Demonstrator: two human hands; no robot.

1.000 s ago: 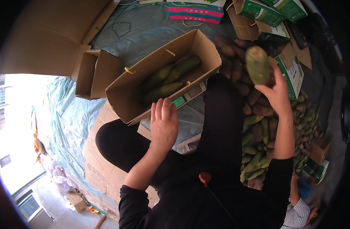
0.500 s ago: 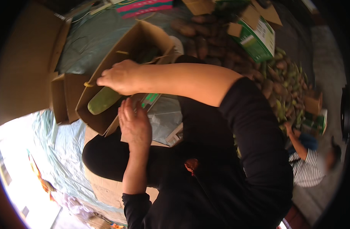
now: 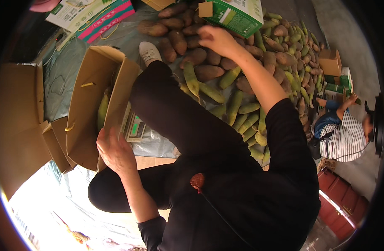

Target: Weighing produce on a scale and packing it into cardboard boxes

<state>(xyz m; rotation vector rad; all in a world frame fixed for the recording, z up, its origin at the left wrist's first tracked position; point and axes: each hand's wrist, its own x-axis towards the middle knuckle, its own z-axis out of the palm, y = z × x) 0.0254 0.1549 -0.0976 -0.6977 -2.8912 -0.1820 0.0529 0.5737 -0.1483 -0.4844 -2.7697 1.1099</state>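
Note:
My left hand point(image 3: 117, 154) rests against the near end of an open cardboard box point(image 3: 77, 138), its fingers stretched along the side wall. Inside that box lies a green radish point(image 3: 103, 108), partly hidden by the wall. A scale with a lit green display point(image 3: 136, 128) sits by the box, partly covered. My right hand point(image 3: 220, 41) reaches over a heap of reddish-brown root vegetables point(image 3: 177, 41), fingers slightly apart and bent, with nothing visible in them. Green radishes point(image 3: 235, 106) lie nearer to me, beside my leg.
A green-and-white carton point(image 3: 236, 16) stands just beyond my right hand. Larger cardboard point(image 3: 18, 125) rises at the left. A pink-and-teal box point(image 3: 108, 21) is at the back. At the right, a person in a striped shirt point(image 3: 345, 138) sits by the heap.
My right hand has left the box, where it was over a green radish, and moved right to the heap. My left hand stays at the box. The view has shifted right.

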